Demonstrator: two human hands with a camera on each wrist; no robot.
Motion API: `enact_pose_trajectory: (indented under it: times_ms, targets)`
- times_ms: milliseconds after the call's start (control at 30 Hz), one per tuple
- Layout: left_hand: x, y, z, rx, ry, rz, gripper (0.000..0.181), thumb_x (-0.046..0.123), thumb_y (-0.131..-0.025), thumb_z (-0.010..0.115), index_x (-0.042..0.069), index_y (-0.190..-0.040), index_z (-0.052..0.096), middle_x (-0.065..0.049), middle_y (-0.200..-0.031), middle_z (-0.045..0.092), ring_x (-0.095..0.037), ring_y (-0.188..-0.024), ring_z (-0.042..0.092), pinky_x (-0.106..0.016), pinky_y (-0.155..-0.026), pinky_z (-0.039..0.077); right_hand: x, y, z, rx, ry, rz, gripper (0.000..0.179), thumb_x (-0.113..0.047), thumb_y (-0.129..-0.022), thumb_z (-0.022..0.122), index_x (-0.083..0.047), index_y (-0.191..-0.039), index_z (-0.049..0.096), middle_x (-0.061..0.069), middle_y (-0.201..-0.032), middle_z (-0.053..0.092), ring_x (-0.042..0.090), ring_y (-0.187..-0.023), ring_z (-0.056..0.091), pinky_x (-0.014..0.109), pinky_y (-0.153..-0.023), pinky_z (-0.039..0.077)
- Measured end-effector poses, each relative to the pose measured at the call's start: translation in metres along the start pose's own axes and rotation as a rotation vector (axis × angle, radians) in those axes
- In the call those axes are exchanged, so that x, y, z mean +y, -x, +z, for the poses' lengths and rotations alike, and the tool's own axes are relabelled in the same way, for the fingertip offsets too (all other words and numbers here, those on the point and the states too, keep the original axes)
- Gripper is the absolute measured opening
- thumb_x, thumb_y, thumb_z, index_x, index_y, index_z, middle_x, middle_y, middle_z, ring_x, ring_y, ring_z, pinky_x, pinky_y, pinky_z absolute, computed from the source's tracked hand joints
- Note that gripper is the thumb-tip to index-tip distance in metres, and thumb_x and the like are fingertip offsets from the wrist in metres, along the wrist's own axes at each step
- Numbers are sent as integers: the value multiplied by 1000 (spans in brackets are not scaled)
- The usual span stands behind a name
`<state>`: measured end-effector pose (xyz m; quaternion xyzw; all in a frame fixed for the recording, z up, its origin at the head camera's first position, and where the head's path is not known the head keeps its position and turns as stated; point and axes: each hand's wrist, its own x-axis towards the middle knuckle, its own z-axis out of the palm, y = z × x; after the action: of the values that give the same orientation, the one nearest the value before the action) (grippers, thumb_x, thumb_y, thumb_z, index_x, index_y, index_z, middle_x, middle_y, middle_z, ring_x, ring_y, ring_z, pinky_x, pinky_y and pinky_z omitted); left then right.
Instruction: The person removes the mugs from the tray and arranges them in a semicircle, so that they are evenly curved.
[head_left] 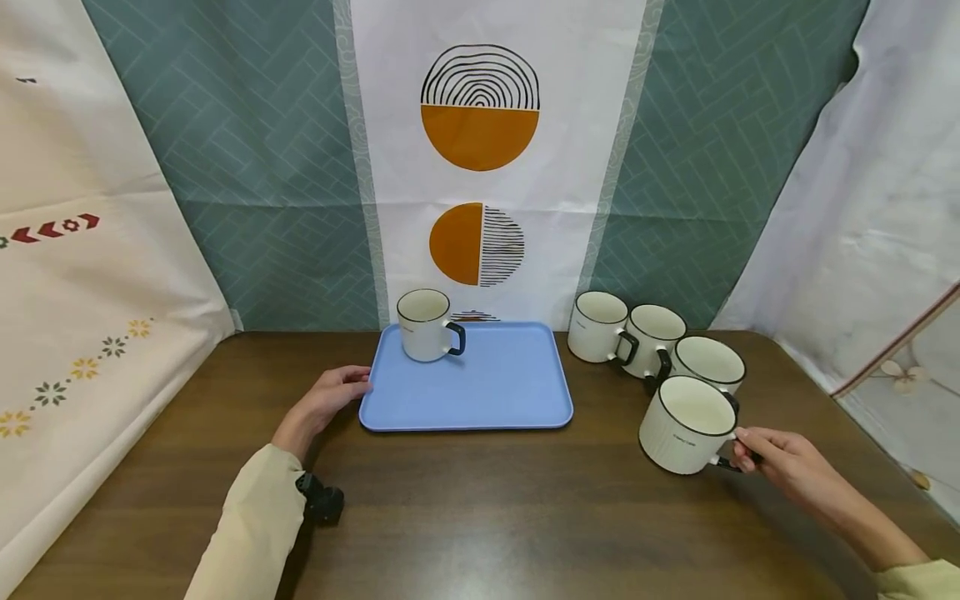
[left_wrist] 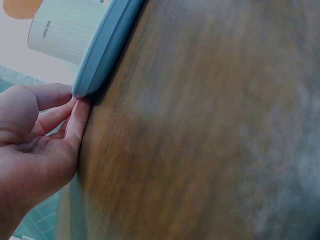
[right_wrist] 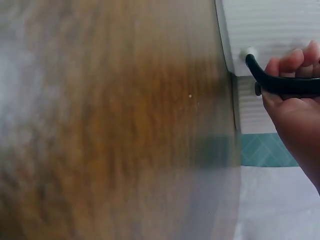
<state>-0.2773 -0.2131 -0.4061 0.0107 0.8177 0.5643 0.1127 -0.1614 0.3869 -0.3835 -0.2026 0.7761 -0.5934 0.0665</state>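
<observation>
My right hand (head_left: 791, 462) grips the black handle (right_wrist: 290, 86) of a white enamel mug (head_left: 678, 437) with a dark rim, at the right of the table. In the right wrist view the fingers curl through the handle. At the centre lies a light blue tray (head_left: 495, 387). My left hand (head_left: 330, 397) pinches its left edge; the left wrist view shows the thumb at the tray's rim (left_wrist: 102, 55) and fingertips beneath it. Another white mug (head_left: 422, 337) stands upright in the tray's back left corner, its black handle pointing right.
Behind the held mug, three more white mugs stand in a slanting row: one beside the tray (head_left: 595, 333), a middle mug (head_left: 652, 333) and a nearer one (head_left: 708, 362). A patterned cloth (head_left: 480, 183) hangs along the back of the wooden table (head_left: 480, 508).
</observation>
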Motion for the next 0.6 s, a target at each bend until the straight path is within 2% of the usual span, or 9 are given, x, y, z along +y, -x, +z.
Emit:
enact_pose_trajectory:
  times_ms: [200, 300, 400, 500, 600]
  targets:
    - [2, -1, -4, -5, -3, 1, 47, 5, -100, 48, -17, -139, 33, -32, -135, 40, -41, -122, 43, -50, -107, 32, -4, 0, 2, 72, 112, 39, 34, -8, -106, 34, 14, -89, 53, 7, -78, 55, 17, -77, 52, 25, -68, 40]
    - [1, -1, -3, -9, 0, 3, 47, 5, -100, 48, -17, -139, 34, -33, -135, 40, -41, -122, 43, -50, -107, 33, -7, 1, 1, 105, 164, 88, 36, -10, -106, 35, 15, -92, 57, 4, -82, 62, 12, -81, 57, 20, -71, 43]
    - [0, -2, -3, -11, 2, 3, 47, 5, -100, 48, -17, -139, 34, -33, -135, 40, -41, -122, 43, -50, -107, 33, -13, 1, -2, 138, 298, 150, 37, -14, -105, 38, 13, -99, 62, 4, -88, 67, 8, -85, 60, 20, -72, 44]
    - [-2, -2, -3, -10, 2, 3, 47, 6, -100, 49, -17, -138, 34, -32, -135, 40, -41, -122, 43, -50, -107, 33, -20, 2, -8, 211, 481, 211, 38, -23, -104, 43, 8, -109, 64, -2, -93, 69, -2, -87, 57, 20, -69, 44]
    - [-4, -2, -3, -6, 4, 8, 47, 5, -99, 49, -18, -138, 34, -33, -134, 41, -41, -121, 44, -50, -107, 33, -29, 0, -14, 293, 560, 206, 40, -27, -103, 45, 7, -111, 64, -7, -92, 68, -4, -85, 57, 21, -68, 48]
